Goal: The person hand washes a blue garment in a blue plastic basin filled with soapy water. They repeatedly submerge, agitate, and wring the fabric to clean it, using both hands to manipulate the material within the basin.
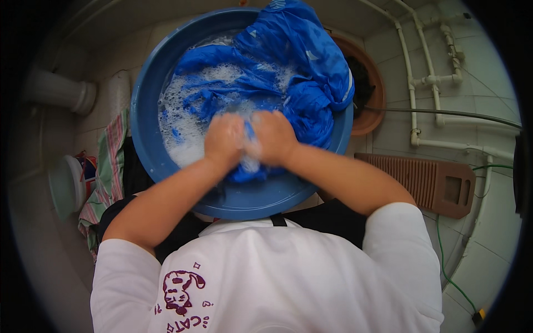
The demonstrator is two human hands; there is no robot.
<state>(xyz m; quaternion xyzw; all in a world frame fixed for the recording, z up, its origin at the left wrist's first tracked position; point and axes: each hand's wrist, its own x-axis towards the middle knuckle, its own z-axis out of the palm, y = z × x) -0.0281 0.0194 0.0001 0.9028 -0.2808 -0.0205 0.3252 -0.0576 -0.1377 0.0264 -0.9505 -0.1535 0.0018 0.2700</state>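
Both fists are close together over a large blue plastic basin point(143, 104) of soapy water. My left hand point(225, 137) is curled around a bunched part of a blue fabric item point(291, 45), and my right hand point(272, 135) grips the same cloth beside it. Both hands are blurred, so the fingers are hard to make out. White suds point(183, 145) cover the water left of my hands. The wet cloth spreads across the basin, and its upper right part hangs over the rim.
A brown washboard point(416, 179) leans at the right, near white pipes point(410, 83) and a green cord point(445, 266). Behind the blue basin stands an orange-brown basin point(377, 112) holding something dark. On the left are a striped cloth point(110, 166) and a pale bucket point(66, 183).
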